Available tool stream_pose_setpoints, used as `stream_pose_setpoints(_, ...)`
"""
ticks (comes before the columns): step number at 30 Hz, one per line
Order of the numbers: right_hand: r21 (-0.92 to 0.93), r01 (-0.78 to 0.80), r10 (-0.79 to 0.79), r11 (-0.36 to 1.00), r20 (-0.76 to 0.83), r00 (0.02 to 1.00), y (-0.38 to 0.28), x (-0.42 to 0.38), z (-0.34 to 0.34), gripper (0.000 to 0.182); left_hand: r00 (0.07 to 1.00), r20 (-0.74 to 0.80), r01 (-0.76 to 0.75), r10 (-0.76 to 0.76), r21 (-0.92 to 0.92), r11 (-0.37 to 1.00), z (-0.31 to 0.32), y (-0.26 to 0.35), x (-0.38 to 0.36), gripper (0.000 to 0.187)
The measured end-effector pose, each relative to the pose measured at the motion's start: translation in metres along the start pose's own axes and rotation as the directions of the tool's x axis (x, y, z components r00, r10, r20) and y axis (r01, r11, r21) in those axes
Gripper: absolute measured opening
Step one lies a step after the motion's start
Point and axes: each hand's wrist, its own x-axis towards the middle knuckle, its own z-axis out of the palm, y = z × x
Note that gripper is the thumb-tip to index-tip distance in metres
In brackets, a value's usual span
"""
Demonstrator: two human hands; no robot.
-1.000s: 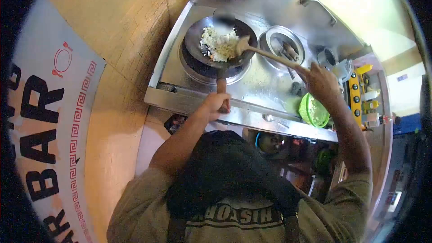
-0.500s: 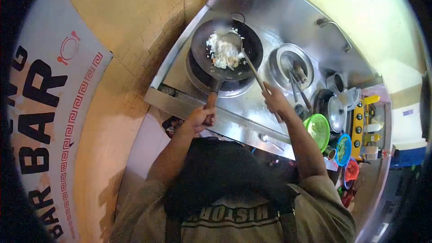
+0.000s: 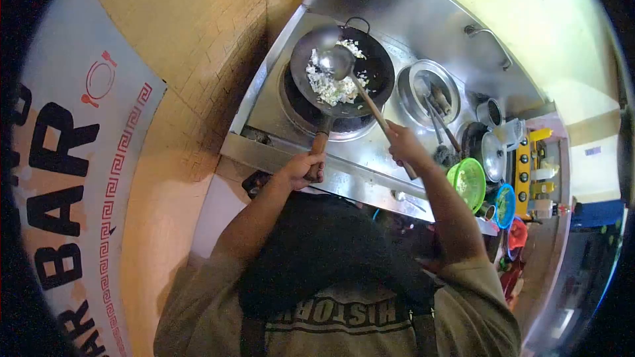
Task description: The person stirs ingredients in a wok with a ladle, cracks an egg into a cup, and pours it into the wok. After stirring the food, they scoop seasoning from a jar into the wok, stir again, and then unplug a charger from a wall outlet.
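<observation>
A black wok with white fried rice sits on the burner of a steel stove. My left hand grips the wok's wooden handle at the stove's front edge. My right hand holds the long wooden shaft of a metal ladle, whose bowl rests over the rice in the wok's middle.
To the right of the wok stands a round steel basin with utensils in it. Further right are a green colander, a blue bowl, steel pots and sauce bottles. A brick wall and a "BAR" banner lie left.
The ladle swung from the wok's right rim, with my right hand far right, into the middle of the rice. My right hand came in closer to the wok. The rice has been turned.
</observation>
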Motion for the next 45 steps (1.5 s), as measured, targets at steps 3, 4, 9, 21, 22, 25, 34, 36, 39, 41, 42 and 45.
stream_pose_setpoints(3, -0.064, -0.003, 0.006, 0.998, 0.041, 0.999, -0.004, -0.032, -0.014, 0.041, 1.0, 0.005, 0.003, -0.003, -0.097, 0.995, -0.001, -0.002, 0.004, 0.015)
stream_pose_setpoints(4, -0.236, 0.146, -0.162, 0.961, -0.049, 0.986, 0.038, -0.013, 0.007, 0.041, 0.999, 0.032, 0.001, 0.002, -0.087, 0.996, -0.005, -0.008, 0.008, 0.015)
stream_pose_setpoints(9, -0.468, 0.038, -0.145, 0.883, -0.195, 0.97, 0.0, 0.001, 0.014, 0.044, 0.998, 0.043, -0.036, 0.037, -0.039, 0.999, 0.0, -0.006, 0.005, 0.017)
stream_pose_setpoints(21, -0.762, 0.047, -0.105, 0.646, -0.027, 0.994, -0.015, -0.043, -0.002, 0.057, 0.995, 0.097, 0.015, -0.015, 0.0, 1.0, -0.011, -0.006, 0.009, 0.019)
stream_pose_setpoints(22, -0.732, 0.061, -0.154, 0.679, -0.061, 0.986, -0.013, -0.025, 0.002, 0.053, 0.992, 0.124, 0.024, -0.025, 0.01, 1.0, -0.011, -0.002, 0.011, 0.019)
stream_pose_setpoints(25, -0.654, 0.074, -0.154, 0.753, -0.066, 0.986, -0.01, 0.013, 0.04, 0.051, 0.998, 0.06, 0.023, -0.027, 0.069, 0.997, -0.008, 0.005, 0.012, 0.022)
stream_pose_setpoints(34, -0.614, 0.022, -0.083, 0.789, -0.071, 0.994, -0.018, -0.05, 0.001, 0.063, 0.993, -0.029, -0.103, 0.11, 0.184, 0.977, 0.087, 0.002, -0.026, 0.022)
stream_pose_setpoints(36, -0.528, 0.052, -0.149, 0.848, -0.143, 0.978, -0.028, -0.022, 0.012, 0.061, 0.996, -0.058, -0.055, 0.069, 0.214, 0.975, 0.074, 0.005, -0.01, 0.02)
stream_pose_setpoints(39, -0.478, 0.15, -0.217, 0.865, -0.087, 0.972, -0.045, 0.013, 0.036, 0.058, 0.991, -0.04, -0.111, 0.127, 0.278, 0.954, 0.059, -0.003, 0.005, 0.018)
stream_pose_setpoints(41, -0.585, 0.184, -0.194, 0.79, 0.046, 0.98, -0.059, -0.029, 0.039, 0.06, 0.991, -0.044, -0.109, 0.126, 0.27, 0.957, 0.053, 0.004, 0.004, 0.016)
stream_pose_setpoints(42, -0.654, 0.223, -0.209, 0.723, 0.101, 0.973, -0.056, -0.061, 0.036, 0.064, 0.991, -0.058, -0.094, 0.119, 0.325, 0.941, 0.047, 0.009, 0.004, 0.017)
stream_pose_setpoints(45, -0.763, 0.116, -0.101, 0.636, 0.066, 0.993, -0.036, -0.115, 0.025, 0.072, 0.991, -0.07, -0.077, 0.112, 0.382, 0.921, 0.063, 0.006, -0.019, 0.016)
